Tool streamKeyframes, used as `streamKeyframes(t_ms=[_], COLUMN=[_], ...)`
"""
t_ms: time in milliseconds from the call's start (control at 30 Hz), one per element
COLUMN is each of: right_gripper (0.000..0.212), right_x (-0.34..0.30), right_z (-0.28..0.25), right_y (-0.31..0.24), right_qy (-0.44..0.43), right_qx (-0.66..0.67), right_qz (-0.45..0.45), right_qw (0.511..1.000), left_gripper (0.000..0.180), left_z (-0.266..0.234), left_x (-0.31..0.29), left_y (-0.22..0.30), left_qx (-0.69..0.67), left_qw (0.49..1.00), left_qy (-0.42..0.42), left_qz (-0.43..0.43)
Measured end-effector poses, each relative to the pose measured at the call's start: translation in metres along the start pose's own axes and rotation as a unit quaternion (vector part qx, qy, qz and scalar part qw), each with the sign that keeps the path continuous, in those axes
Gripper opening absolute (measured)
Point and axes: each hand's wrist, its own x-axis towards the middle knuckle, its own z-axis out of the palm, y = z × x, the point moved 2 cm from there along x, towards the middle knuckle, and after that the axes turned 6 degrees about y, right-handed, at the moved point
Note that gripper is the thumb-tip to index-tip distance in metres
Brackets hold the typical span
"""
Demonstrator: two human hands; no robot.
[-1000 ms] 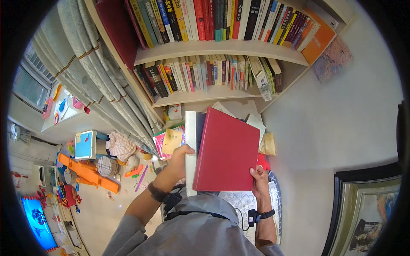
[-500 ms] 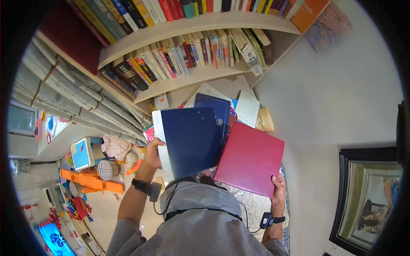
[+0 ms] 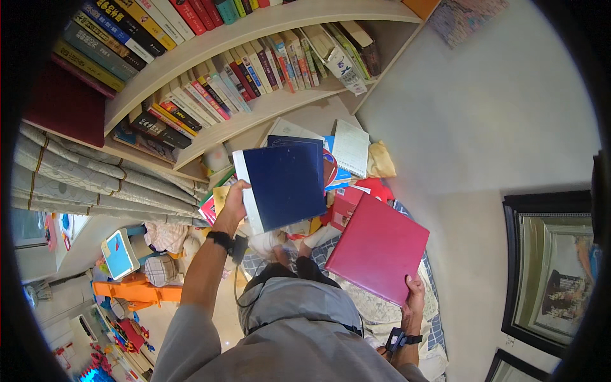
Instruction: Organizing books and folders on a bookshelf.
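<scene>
My left hand (image 3: 233, 202) is closed on the white spine edge of a large dark blue hardcover folder (image 3: 286, 188), holding it out in front of me. In my right hand (image 3: 414, 290) is a flat red hardcover folder (image 3: 380, 249), gripped at its near right corner and tilted. A gap separates the two. Beyond the blue folder lies a pile with another dark blue cover (image 3: 296, 141), a white spiral notebook (image 3: 351, 148) and a reddish box-like item (image 3: 347, 205). The blue folder hides part of this pile.
Shelves of books (image 3: 254, 70) curve across the far side, with grey curtains (image 3: 95, 172) at left. Patterned bedding (image 3: 375, 305) lies under the red folder. A black picture frame (image 3: 509, 274) leans at right. An orange plastic item (image 3: 137, 291) stands at lower left.
The two folders have moved apart; before, they overlapped or touched. The blue one has shifted farther from my body, the red one slightly nearer and right. More bedding and my legs now show between them.
</scene>
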Motion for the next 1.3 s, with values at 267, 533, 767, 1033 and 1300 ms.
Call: streamKeyframes(t_ms=[267,533,767,1033,1300], right_gripper=[0.047,0.052,0.051,0.043,0.038], right_x=[0.006,0.03,0.041,0.023,0.002], right_z=[0.047,0.124,0.202,0.245,0.26], right_y=[0.004,-0.009,-0.017,-0.038,-0.044], right_qy=[-0.045,-0.118,-0.248,-0.337,-0.315], right_qx=[-0.011,-0.026,-0.049,-0.1,-0.137], right_qz=[0.016,0.001,0.003,0.015,-0.059], right_qw=[0.999,0.993,0.967,0.936,0.937], left_gripper=[0.029,0.045,0.04,0.036,0.039], left_z=[-0.084,0.032,0.101,0.086,0.093], left_x=[0.065,-0.068,-0.139,-0.159,-0.159], left_y=[0.006,0.007,-0.003,0.011,0.021], left_qx=[0.284,0.192,0.057,0.01,0.082], left_qw=[0.913,0.981,0.988,0.987,0.974], left_qy=[0.292,0.014,-0.143,-0.107,-0.122], left_qz=[0.034,0.018,0.017,0.118,0.173])
